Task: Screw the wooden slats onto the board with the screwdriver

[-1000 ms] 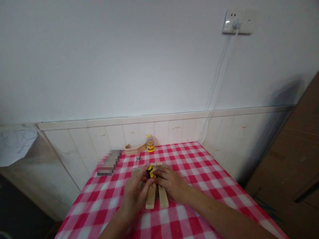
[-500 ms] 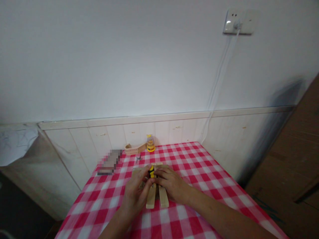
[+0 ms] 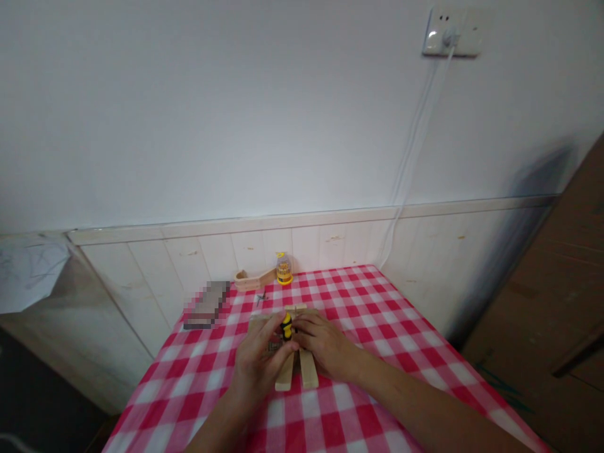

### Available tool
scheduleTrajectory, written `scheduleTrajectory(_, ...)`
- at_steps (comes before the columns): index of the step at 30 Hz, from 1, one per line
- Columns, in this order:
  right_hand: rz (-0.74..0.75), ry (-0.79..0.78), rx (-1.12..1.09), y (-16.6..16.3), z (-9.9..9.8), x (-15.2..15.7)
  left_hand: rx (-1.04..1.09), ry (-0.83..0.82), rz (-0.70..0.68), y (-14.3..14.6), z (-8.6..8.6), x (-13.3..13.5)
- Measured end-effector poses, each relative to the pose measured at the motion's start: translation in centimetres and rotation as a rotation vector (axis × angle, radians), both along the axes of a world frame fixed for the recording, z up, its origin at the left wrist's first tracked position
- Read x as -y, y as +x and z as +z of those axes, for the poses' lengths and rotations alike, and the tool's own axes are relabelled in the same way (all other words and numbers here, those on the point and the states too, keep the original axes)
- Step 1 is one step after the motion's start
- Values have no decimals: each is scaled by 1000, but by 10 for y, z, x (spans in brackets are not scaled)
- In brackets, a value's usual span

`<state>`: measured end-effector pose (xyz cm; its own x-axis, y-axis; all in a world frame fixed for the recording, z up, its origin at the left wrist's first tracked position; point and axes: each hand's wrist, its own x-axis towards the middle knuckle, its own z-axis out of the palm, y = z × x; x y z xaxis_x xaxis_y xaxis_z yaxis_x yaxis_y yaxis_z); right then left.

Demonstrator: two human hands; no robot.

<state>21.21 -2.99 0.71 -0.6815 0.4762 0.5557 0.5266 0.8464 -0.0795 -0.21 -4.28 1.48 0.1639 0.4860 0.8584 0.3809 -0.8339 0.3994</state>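
Observation:
My left hand [image 3: 257, 355] is closed, thumb and fingers around the short yellow-and-black handle of a screwdriver [image 3: 287, 326]; its tip is hidden. Under both hands lies a wooden assembly of pale slats [image 3: 309, 370], two of which stick out toward me. My right hand [image 3: 328, 343] curls over the right side of this wooden assembly, its fingertips close beside the screwdriver handle. Whether those fingertips touch the handle is hard to make out. Some patterned detail on the wood shows below my left fingers.
A red-and-white checked cloth [image 3: 330, 415] covers the table. Toward the back are a curved wooden piece [image 3: 255, 280], a clear container with a yellow base [image 3: 284, 269], small dark metal pieces [image 3: 261, 298] and a pixelated flat object [image 3: 207, 306]. Behind stands a wall [image 3: 330, 245]; brown cardboard [image 3: 542, 302] is at right.
The screwdriver handle has turned, showing its yellow and black parts differently. My left thumb has shifted along it. My right hand stays on the wood; the view has tilted slightly.

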Motion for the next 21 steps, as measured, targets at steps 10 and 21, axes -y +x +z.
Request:
scheduleTrajectory(10, -5, 8, -1, 0, 1, 2, 5, -36, 37, 2, -2, 1)
scheduleTrajectory(21, 11, 12, -12, 1, 1, 1, -6, -83, 44, 0, -2, 3)
